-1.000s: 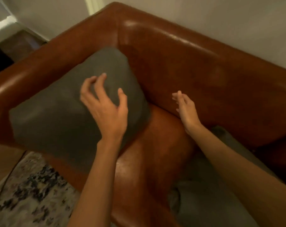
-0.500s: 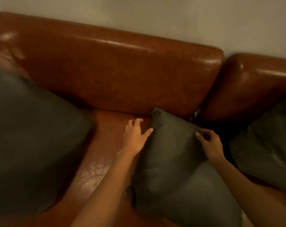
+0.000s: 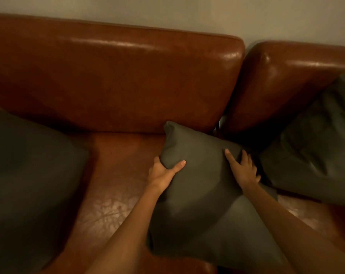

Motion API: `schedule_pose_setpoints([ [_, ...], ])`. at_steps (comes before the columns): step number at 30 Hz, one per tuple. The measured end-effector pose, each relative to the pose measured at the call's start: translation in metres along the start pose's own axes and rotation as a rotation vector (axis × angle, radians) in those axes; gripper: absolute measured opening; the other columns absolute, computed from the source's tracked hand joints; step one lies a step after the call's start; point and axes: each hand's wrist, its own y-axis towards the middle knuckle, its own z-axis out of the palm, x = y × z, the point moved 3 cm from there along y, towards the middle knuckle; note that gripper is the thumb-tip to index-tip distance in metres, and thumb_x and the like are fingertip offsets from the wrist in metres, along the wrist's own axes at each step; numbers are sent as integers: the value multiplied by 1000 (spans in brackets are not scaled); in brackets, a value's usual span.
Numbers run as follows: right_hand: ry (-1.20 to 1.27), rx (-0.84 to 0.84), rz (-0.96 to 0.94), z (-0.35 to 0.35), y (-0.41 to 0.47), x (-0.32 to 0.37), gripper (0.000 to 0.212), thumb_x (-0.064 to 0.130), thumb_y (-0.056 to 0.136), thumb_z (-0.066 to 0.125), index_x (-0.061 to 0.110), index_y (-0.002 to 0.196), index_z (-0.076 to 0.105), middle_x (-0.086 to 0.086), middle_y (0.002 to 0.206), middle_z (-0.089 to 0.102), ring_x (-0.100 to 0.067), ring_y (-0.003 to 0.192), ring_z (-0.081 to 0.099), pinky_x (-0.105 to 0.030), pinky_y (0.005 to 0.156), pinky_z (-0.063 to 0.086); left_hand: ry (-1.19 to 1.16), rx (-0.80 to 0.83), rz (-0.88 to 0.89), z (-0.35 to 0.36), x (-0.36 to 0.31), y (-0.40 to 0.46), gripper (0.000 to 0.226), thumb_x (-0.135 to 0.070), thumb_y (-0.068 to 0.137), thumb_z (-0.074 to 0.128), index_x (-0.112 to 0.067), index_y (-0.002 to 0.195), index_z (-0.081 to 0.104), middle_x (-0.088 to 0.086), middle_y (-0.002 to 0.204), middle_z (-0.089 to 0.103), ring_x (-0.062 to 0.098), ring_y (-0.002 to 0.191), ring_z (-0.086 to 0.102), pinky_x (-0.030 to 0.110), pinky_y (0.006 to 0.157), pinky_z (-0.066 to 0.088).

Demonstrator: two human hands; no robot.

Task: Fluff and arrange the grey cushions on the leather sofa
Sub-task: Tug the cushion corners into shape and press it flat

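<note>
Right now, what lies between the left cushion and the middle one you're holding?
Bare brown leather seat only, as the head view shows, between the left cushion and the middle cushion.

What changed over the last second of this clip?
The left hand left the left cushion; both hands went to the middle cushion. The left now grips its left edge, the right hand its right side. The right cushion stayed put.
</note>
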Motion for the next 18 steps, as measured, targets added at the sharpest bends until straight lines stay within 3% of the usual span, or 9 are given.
schedule_pose_setpoints([
  [9,-74,88,-159,36,-30,51,70,67,95,29,31,155,17,5,164,11,-28,149,10,-47,118,4,-24,-260,32,-80,9,-13,82,-56,60,84,-19,126,53,5,121,62,30,112,58,39,96,49],
  [13,-58,91,-289,47,-32,67,53,58,98,36,36,147,35,7,160,22,-24,146,16,-49,116,7,-152,-262,-59,-118,34,-7,87,-56,51,88,-20,123,57,5,120,64,25,103,62,39,94,51],
  [16,-11,58,-229,40,-13,56,51,56,97,42,38,145,36,6,161,18,-28,147,13,-52,116,8,-233,-244,-88,-127,50,-9,73,-37,66,87,-14,128,55,4,114,63,21,91,61,30,83,48],
  [18,100,63,-121,33,2,36,58,57,95,46,39,148,31,0,162,15,-33,147,13,-52,117,10,-278,-230,-109,-127,61,-9,70,-37,69,85,-17,129,55,3,110,63,18,87,61,30,81,48],
])
